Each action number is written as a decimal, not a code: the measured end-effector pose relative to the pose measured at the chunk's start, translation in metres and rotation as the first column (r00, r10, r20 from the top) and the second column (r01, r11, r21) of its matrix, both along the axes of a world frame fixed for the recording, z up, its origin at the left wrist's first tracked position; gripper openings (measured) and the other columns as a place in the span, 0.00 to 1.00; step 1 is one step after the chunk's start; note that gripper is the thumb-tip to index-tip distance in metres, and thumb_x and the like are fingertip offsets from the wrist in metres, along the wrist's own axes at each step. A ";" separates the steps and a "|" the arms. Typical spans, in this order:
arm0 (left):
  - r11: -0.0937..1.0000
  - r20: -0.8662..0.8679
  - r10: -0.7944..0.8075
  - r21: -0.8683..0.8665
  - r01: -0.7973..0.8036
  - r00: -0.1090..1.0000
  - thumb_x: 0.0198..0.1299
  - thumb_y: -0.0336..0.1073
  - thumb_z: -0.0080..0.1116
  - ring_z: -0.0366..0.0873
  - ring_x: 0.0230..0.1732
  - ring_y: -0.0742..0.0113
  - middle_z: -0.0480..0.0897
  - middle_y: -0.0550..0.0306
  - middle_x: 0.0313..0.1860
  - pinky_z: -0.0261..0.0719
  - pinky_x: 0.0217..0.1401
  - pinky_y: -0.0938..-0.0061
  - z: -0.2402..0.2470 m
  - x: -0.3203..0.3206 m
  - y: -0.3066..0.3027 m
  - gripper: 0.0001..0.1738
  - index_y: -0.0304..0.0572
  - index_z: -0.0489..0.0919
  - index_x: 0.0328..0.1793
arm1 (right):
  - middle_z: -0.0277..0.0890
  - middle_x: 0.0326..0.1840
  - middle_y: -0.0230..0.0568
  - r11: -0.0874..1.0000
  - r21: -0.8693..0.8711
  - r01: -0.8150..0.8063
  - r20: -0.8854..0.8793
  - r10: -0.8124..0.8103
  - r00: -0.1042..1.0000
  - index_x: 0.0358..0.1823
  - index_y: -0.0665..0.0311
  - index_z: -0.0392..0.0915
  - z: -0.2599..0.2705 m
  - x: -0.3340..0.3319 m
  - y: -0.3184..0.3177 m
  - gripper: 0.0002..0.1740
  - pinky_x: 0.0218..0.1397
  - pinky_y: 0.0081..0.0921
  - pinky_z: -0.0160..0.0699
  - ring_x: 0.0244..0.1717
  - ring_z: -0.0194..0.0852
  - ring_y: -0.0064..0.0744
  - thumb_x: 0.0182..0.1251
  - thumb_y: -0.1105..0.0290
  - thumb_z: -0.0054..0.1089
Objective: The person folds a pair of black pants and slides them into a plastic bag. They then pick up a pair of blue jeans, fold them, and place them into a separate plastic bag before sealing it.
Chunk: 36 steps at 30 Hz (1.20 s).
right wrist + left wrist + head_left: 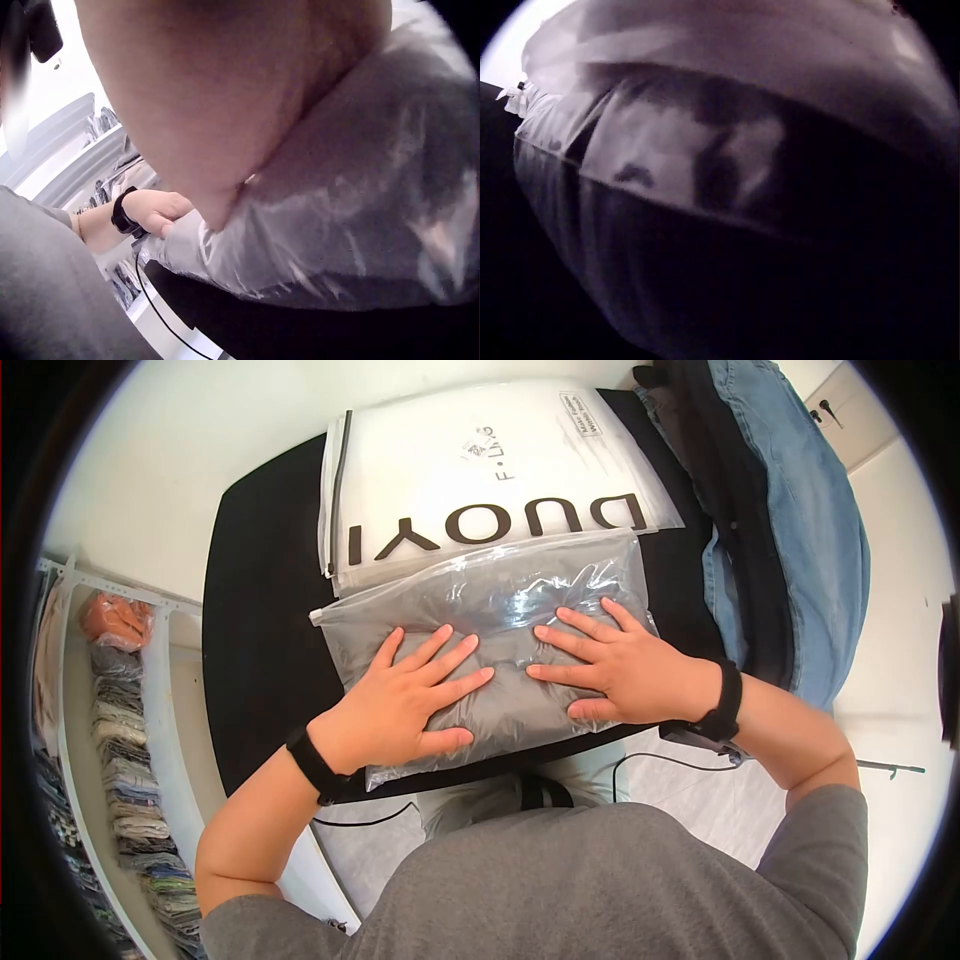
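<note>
A clear plastic zip bag [500, 730] with something grey, cloth-like inside lies along the near edge of the black table. My left hand [405, 700] presses flat on its left half, fingers spread. On the right half lies my right hand [625, 675], also palm down with fingers apart. The bag's slider [317, 617] sits at its upper left corner. In the right wrist view the shiny bag [300, 255] bulges under the near hand, and the left hand [157, 208] rests on its far end. The left wrist view is dark, with the bag [652, 157] close up.
Behind the bag is a stack of frosted white zip bags [430, 470] with black lettering, on the black table [265, 620]. Jeans [810, 510] and dark garments lie along the right side. Shelves of folded clothes [130, 760] stand at left. A black cable [370, 822] hangs below the table edge.
</note>
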<state>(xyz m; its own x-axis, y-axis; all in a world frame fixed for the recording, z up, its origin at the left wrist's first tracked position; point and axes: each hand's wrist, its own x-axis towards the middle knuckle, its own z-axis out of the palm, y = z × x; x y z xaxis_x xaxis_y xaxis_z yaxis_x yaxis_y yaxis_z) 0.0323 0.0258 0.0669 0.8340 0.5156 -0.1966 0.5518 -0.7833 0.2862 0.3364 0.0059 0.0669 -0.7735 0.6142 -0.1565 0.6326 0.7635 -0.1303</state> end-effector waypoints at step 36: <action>0.981 -0.007 -0.181 0.076 0.181 0.983 0.54 0.67 0.56 0.43 0.80 0.49 0.49 0.52 0.80 0.42 0.76 0.43 -0.007 -0.010 0.045 0.48 0.56 0.57 0.78 | 0.48 0.79 0.34 0.979 0.030 -0.201 0.082 0.198 0.977 0.73 0.37 0.59 0.006 0.006 0.051 0.30 0.79 0.50 0.35 0.79 0.43 0.37 0.71 0.44 0.46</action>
<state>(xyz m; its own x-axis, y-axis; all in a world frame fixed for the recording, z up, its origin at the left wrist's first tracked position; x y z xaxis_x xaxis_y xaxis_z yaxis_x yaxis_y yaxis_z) 0.0228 0.0707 0.0597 0.9147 0.3697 -0.1630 0.3991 -0.8897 0.2219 0.3423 0.0567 0.0734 -0.8674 0.4552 -0.2012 0.4740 0.8788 -0.0553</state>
